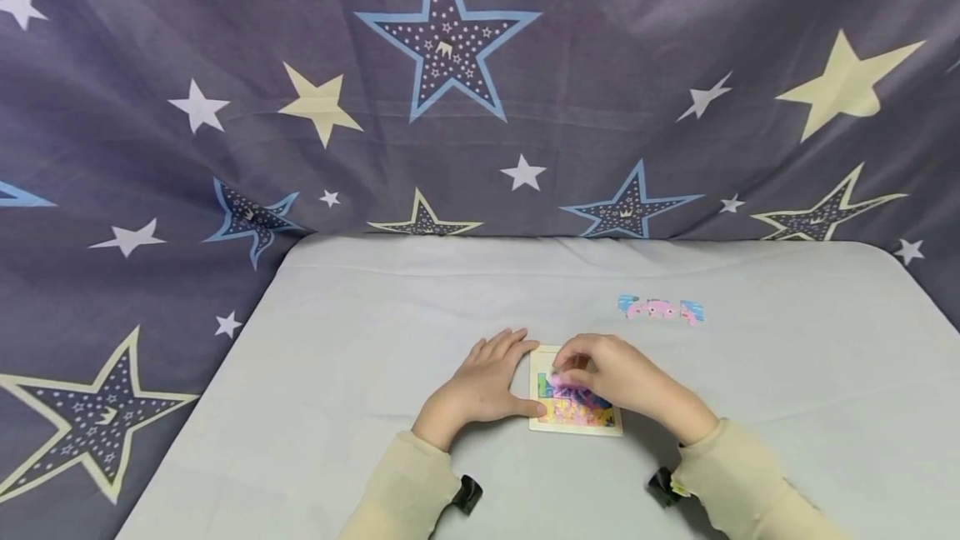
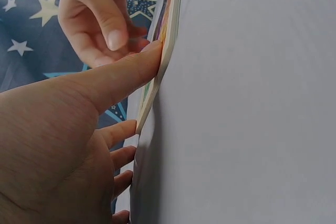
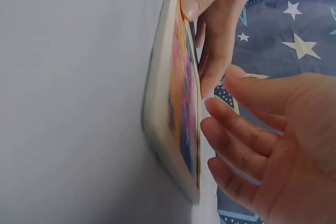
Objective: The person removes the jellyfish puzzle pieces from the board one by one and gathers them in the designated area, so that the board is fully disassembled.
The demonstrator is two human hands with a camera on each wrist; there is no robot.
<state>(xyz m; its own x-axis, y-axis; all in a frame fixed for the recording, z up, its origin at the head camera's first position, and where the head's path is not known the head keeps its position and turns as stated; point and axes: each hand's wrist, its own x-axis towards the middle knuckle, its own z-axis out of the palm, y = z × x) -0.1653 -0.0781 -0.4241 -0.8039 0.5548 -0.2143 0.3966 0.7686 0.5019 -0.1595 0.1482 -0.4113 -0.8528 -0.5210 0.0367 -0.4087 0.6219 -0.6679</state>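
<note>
A small jigsaw puzzle in a pale frame (image 1: 576,430) lies on the table, its lower part filled with yellow, pink and blue pieces. My left hand (image 1: 483,382) is spread at its left side. The left thumb (image 2: 134,66) presses on the frame's edge, and the left index fingertip touches near its upper left corner. Over the puzzle, my right hand (image 1: 611,369) pinches a pinkish puzzle piece (image 1: 556,378) between thumb and index finger, close above the upper left area. In the right wrist view, the other right fingers (image 3: 236,163) are loosely bent beside the frame.
Three loose puzzle pieces lie in a row beyond the right hand: a blue and pink one (image 1: 628,305), a pink one with eyes (image 1: 660,309) and another blue and pink one (image 1: 692,312). A star-patterned curtain (image 1: 450,148) hangs behind the light grey table (image 1: 375,315).
</note>
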